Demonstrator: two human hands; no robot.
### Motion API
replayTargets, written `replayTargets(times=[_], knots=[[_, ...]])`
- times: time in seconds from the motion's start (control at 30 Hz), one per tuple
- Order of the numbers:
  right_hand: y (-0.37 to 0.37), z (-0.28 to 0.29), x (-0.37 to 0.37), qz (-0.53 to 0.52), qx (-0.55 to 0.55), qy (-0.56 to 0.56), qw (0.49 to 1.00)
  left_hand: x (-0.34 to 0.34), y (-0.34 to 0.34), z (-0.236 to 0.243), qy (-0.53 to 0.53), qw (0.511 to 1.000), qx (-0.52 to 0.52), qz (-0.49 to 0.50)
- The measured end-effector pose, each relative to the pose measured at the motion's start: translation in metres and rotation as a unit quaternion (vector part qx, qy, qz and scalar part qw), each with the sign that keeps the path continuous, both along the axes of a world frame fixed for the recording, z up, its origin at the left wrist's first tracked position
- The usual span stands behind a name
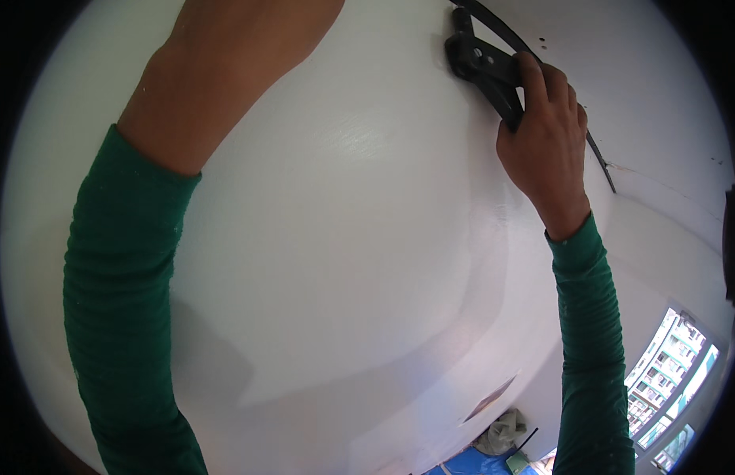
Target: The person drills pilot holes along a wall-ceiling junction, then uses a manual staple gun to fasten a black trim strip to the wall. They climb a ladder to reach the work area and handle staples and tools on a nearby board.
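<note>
Nearest us, the left hand (245, 51) runs off the top edge; its fingers are out of sight, so we cannot tell its state. Our right hand (545, 146), the nearer one, grasps the handles of the black tool (476, 59), which slants from upper left down to that palm. Just beyond lies the strip (503, 28), slanting likewise; whether they touch, we cannot tell.

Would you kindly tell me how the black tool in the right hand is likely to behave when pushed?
The black tool is probably stiff, as its thick handles look straight. The round fasteners near its head suggest those handles may pivot. Its bulky head sits beyond the right hand, so it may feel front-heavy.
</note>
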State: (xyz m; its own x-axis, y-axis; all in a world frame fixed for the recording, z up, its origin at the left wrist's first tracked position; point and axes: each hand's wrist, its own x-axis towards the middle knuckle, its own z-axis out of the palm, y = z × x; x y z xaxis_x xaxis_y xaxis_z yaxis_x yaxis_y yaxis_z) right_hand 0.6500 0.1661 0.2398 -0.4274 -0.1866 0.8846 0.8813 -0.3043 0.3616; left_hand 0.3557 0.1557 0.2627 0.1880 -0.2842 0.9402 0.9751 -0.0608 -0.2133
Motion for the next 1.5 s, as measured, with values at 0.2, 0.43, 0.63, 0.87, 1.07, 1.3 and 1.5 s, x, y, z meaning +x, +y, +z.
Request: replayTargets(times=[0.2,0.43,0.63,0.87,1.07,1.3,1.5], knots=[[0.005,0.006,0.006,0.013,0.009,-0.001,1.0,0.006,0.005,0.005,-0.014,1.0,0.0,-0.005],[0.003,0.013,0.002,0.015,0.018,0.014,1.0,0.004,0.005,0.008,-0.001,0.999,0.034,-0.002],[0.015,0.022,-0.006,0.015,0.036,0.056,0.998,0.011,0.023,-0.001,0.018,0.997,-0.021,-0.065],[0.017,0.012,-0.022,-0.005,0.053,0.06,0.997,0.059,0.013,-0.057,0.093,0.874,-0.246,-0.409],[0.008,0.015,-0.025,0.053,-0.019,0.032,0.998,0.133,0.028,-0.13,-0.055,0.596,-0.391,-0.7],[-0.008,0.02,-0.021,0.034,-0.061,-0.016,0.997,0.265,0.021,-0.195,-0.145,0.49,-0.303,-0.805],[-0.02,0.014,-0.026,0.011,-0.073,-0.027,0.997,0.294,0.036,-0.162,-0.116,0.599,-0.196,-0.768]])
